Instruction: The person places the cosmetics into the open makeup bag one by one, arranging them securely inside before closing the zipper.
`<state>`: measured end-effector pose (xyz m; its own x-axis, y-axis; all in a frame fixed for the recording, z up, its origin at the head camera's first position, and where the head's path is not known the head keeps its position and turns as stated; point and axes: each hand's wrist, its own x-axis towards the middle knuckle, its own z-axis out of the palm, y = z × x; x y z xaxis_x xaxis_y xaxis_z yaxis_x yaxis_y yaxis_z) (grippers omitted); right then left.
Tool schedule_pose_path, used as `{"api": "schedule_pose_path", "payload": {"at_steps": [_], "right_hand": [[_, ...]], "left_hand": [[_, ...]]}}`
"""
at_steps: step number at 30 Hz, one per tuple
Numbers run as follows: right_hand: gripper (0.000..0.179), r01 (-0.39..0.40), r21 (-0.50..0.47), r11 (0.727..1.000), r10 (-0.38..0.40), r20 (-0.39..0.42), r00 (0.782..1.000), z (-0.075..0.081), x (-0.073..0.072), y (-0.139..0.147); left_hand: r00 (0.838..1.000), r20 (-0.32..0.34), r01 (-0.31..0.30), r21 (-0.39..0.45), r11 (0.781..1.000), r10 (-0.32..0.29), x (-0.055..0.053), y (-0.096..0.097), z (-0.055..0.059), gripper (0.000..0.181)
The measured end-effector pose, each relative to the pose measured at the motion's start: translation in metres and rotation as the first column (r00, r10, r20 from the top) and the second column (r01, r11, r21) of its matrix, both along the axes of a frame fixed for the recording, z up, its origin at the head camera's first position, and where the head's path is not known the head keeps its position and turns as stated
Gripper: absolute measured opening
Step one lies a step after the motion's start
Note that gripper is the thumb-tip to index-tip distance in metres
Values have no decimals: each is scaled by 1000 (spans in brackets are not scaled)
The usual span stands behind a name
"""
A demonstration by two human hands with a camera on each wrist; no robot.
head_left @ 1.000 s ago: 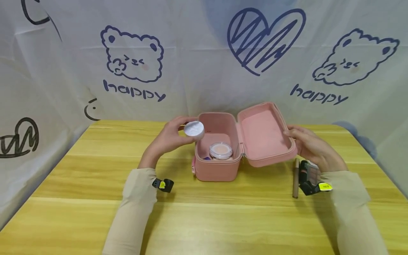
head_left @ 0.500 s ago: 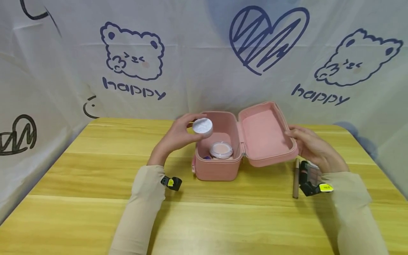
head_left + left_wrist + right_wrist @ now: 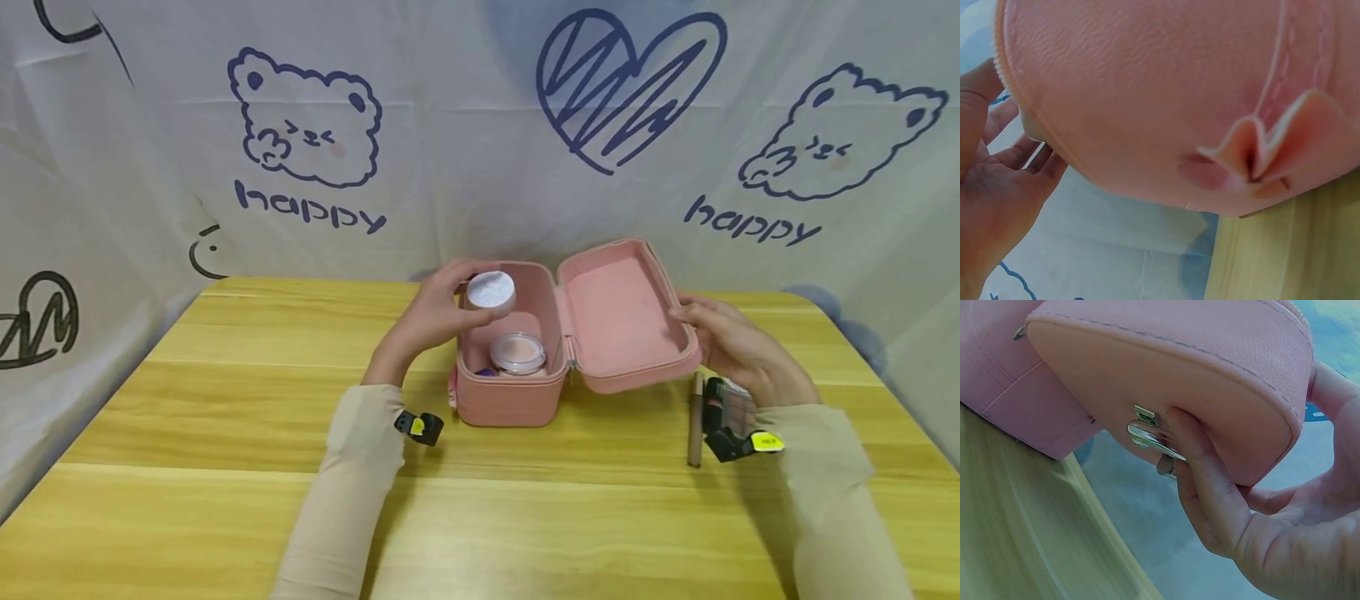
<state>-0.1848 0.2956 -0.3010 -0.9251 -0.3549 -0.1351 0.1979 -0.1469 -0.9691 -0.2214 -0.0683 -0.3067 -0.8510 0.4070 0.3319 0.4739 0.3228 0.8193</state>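
In the head view a pink cosmetic case point(image 3: 512, 403) stands on the table with its lid point(image 3: 622, 321) swung out to the right. My left hand point(image 3: 435, 310) pinches a round white-topped jar point(image 3: 491, 290) over the left side of the case opening. Most of that jar is hidden behind the case wall in the left wrist view. My right hand point(image 3: 731, 346) grips the lid's outer edge, thumb on the rim; in the right wrist view its fingers point(image 3: 1210, 481) lie under the lid beside a silver metal handle point(image 3: 1155, 439). Inside the case sits a clear round compact point(image 3: 517, 353), with a small purple item point(image 3: 485, 372) beside it.
Beneath the right wrist lie a slim brown pencil-like stick point(image 3: 696, 421), a dark tube point(image 3: 713, 403) and a palette point(image 3: 738, 412). Behind the wooden table point(image 3: 225, 467) hangs a white cloth point(image 3: 450, 167) with bear and heart drawings.
My left hand has moved to the right with the white-topped jar, from beside the case's left rim to over its opening. The right hand still holds the lid in the same place.
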Motion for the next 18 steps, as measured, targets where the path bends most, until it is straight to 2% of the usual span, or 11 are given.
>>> {"api": "schedule_pose_path", "payload": {"at_steps": [6,9,13,18], "right_hand": [[35,-2,-8,1000,2,-1,1000,-1,0,0],[29,6,-14,1000,-6,-1,1000,0,1,0],[27,9,-2,1000,-9,0,1000,1,3,-1],[33,18,30,999,-18,-9,1000,2,4,-3]], "left_hand": [[1000,-4,12,-1,1000,-12,-2,4,-5,53],[1000,-10,17,-12,1000,-17,-4,7,-7,53],[999,-42,29,-38,999,-30,-6,11,-13,52],[996,-79,40,-33,999,-43,-7,13,-15,50]]}}
